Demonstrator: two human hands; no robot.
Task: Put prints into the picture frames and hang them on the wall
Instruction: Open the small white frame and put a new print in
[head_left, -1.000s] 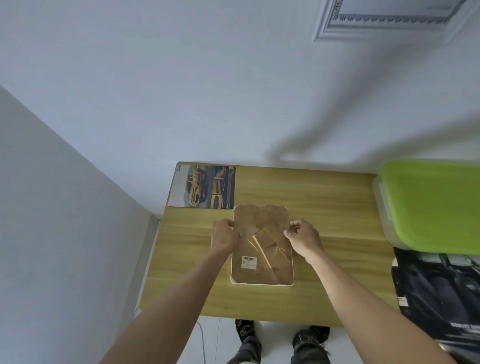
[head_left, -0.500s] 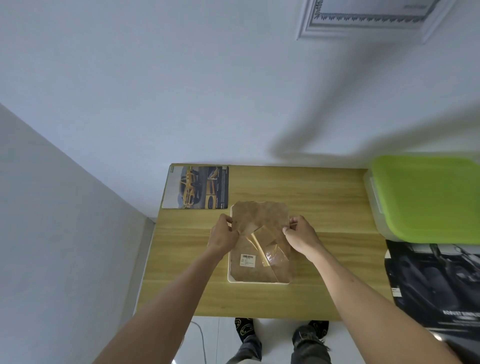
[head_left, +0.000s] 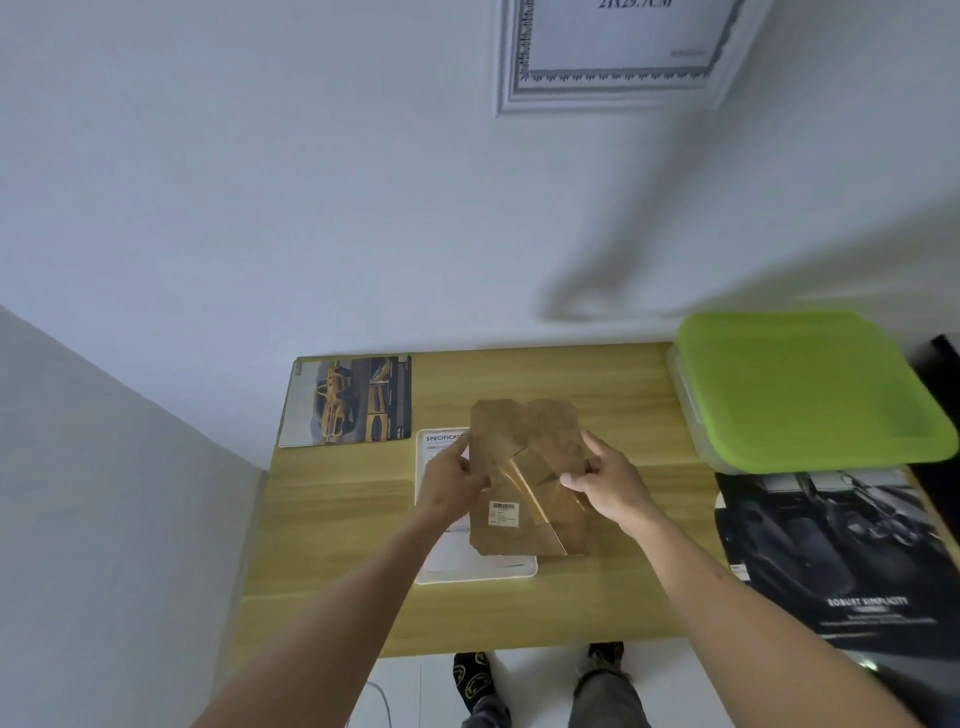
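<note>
While half second ago brown backing board (head_left: 524, 441) sat flush on white frame (head_left: 475, 569), now lifted clear, shifted right; left hand (head_left: 452, 480) and right hand (head_left: 605, 480) each pinching side edge. Frame on bench (head_left: 332, 545), insert sheet exposed, reading "SPECIFICAT…". Judgement: frame opened, ready for print. Barcode sticker (head_left: 504, 513) illegible. Yellow-car print (head_left: 348, 401) at bench rear-left. Dark poster (head_left: 831, 561): "ROBUST SIMPLICITY". Wall frame (head_left: 613, 57) partly legible, "…29.7CM".

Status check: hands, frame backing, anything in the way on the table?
Left hand and right hand grip brown backing board, lifted off white frame. Spec sheet exposed inside. Yellow car print waits beside; nothing blocking.
</note>
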